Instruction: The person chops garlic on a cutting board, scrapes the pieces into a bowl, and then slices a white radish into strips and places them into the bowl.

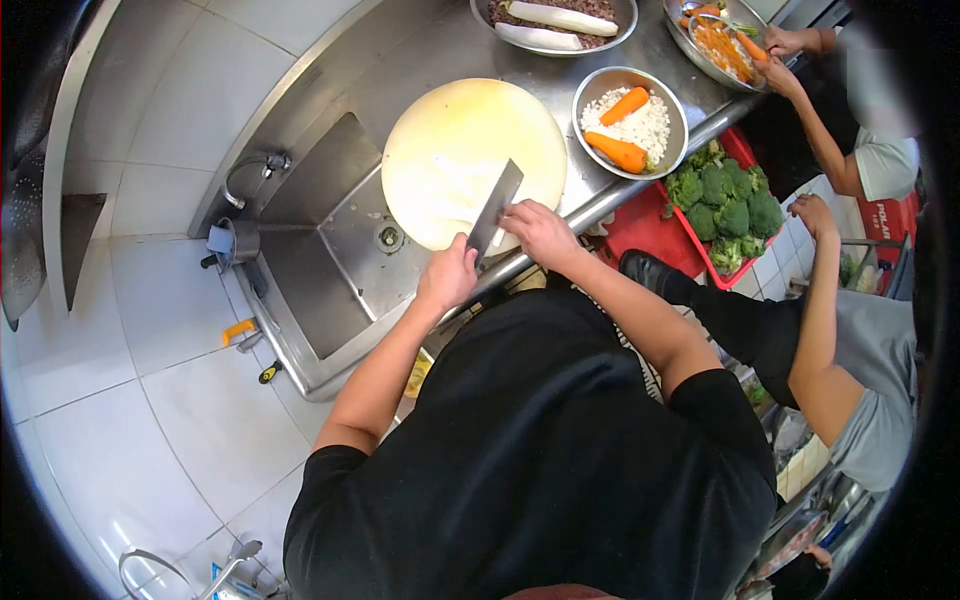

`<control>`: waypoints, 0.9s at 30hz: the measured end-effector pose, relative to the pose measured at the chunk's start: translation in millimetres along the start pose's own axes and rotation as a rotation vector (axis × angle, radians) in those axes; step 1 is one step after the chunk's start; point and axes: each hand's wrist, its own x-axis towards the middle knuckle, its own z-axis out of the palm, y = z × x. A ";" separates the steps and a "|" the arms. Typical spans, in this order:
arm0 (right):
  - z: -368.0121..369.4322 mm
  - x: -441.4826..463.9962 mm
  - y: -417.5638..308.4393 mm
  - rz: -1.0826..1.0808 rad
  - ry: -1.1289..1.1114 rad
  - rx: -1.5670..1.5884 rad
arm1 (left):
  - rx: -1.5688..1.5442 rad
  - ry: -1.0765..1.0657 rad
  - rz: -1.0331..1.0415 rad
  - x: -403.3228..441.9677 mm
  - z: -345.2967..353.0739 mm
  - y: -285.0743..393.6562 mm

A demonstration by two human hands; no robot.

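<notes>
My left hand (450,274) is wrapped round the handle of a cleaver (497,210), whose broad blade slants over the near edge of a round, pale cutting board (430,140). Just right of the blade, my right hand (540,234) has its fingers bent and pressed together. A small white vegetable piece (497,238) shows at those fingertips, against the blade side; its full shape is hidden. More white bits lie on the board left of the blade, washed out by glare. The board rests partly over the sink (350,210).
Right of the board stands a metal bowl (684,120) with white dice and two carrots (615,152). Behind is a bowl with white roots (540,38). Broccoli (725,200) fills a red crate on the floor side. Co-workers' hands (780,60) work at the right. A faucet (250,170) is left.
</notes>
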 end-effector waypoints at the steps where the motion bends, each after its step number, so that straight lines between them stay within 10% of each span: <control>1: 2.0 1.3 -1.0 0.020 0.019 0.001 | 0.015 -0.006 0.004 -1.4 -1.7 0.2; 27: 26.0 38.1 -22.6 0.103 0.101 -0.025 | -0.175 0.236 -0.005 6.1 -57.9 -16.2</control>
